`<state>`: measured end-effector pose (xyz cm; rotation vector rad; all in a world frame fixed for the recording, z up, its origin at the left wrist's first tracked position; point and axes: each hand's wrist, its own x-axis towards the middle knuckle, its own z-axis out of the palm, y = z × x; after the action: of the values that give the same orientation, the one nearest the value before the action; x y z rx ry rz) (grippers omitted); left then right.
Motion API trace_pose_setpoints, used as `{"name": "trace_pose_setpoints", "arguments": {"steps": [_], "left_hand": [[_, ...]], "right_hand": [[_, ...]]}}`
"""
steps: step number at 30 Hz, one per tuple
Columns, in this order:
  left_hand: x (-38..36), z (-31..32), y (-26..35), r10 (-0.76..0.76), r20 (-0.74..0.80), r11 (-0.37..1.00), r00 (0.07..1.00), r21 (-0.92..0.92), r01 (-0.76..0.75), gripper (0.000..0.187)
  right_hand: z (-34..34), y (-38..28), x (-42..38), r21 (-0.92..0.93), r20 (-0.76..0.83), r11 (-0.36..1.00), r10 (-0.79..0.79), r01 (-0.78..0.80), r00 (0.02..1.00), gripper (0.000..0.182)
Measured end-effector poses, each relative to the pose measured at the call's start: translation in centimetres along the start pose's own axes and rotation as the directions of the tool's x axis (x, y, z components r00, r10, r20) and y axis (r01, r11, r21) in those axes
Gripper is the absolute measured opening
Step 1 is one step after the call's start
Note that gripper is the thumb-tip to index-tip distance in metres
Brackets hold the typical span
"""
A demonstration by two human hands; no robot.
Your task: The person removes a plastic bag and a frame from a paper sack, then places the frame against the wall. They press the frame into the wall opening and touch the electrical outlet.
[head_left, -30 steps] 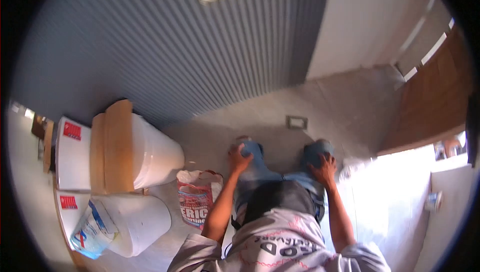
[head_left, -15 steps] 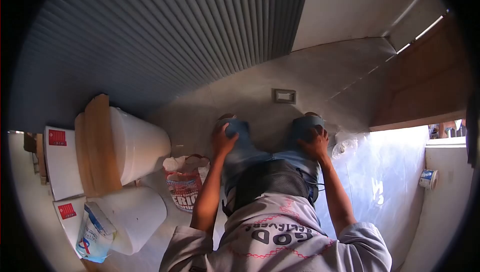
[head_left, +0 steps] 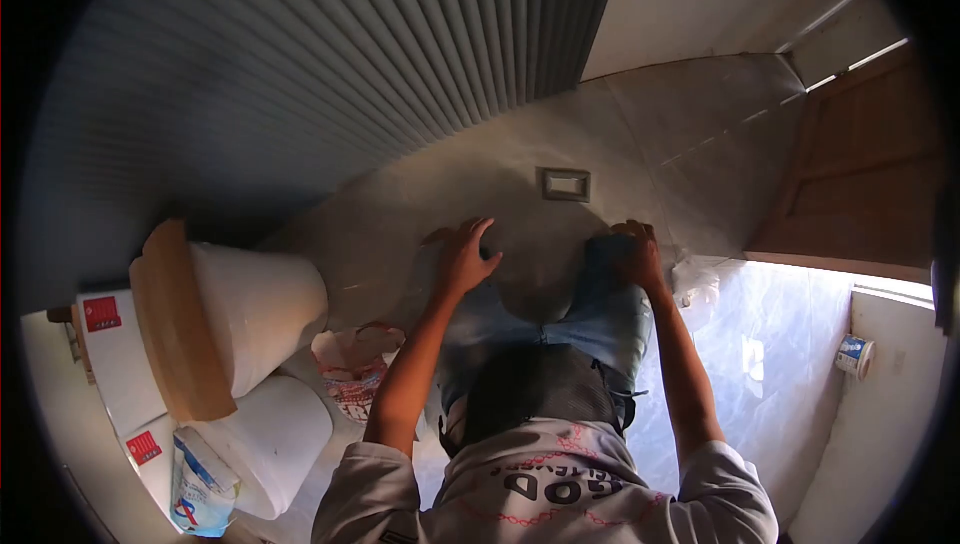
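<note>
My left hand (head_left: 468, 258) is raised just past my left knee, fingers apart, with nothing in it. On the other side, my right hand (head_left: 638, 256) rests at the right knee of my blue jeans (head_left: 605, 294), its fingers bent over the knee and partly in shadow. Between and beyond the hands, a small rectangular metal frame (head_left: 566, 185) lies in the grey floor (head_left: 500, 184).
Two white toilets (head_left: 265, 309) with cardboard (head_left: 180, 324) stand at left, near a blue-white bag (head_left: 203, 489) and a printed sack (head_left: 352, 369). Clear plastic (head_left: 697, 284), a small tub (head_left: 855, 356), a brown door (head_left: 865, 159) and a ribbed grey panel (head_left: 400, 34) surround me.
My left hand has lifted off the left knee and moved slightly forward, its fingers spreading. My right hand has shifted slightly forward on the right knee. The view has tilted a little.
</note>
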<state>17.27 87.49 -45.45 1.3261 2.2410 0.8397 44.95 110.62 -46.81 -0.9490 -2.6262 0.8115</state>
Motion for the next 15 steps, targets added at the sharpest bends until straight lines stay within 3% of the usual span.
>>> {"name": "trace_pose_setpoints", "arguments": {"steps": [1,2,4,8,15], "left_hand": [[1.8,0.9,0.1,0.018,0.027,0.998,0.999,-0.054,-0.017,0.066],[3.5,1.7,0.2,0.013,0.038,0.998,0.999,-0.062,-0.011,0.066],[6.8,3.3,0.3,0.038,0.114,0.999,0.993,0.025,-0.041,0.075],[11.5,6.7,0.2,0.008,0.178,1.0,0.984,0.015,-0.011,0.085],[15.4,10.9,-0.1,-0.089,0.228,0.996,0.97,0.045,0.081,0.098]], "right_hand": [[0.6,1.2,1.2,-0.071,0.011,0.991,-0.11,0.11,0.994,0.068],[1.3,2.3,2.5,-0.073,0.021,0.992,-0.1,0.101,0.995,0.068],[2.3,3.0,5.5,0.193,0.178,0.923,0.3,-0.332,0.937,0.075],[3.7,2.7,9.6,0.111,0.267,0.931,0.311,-0.349,0.912,0.083],[5.9,2.7,13.2,-0.074,0.368,0.966,0.258,-0.248,0.894,0.098]]}}
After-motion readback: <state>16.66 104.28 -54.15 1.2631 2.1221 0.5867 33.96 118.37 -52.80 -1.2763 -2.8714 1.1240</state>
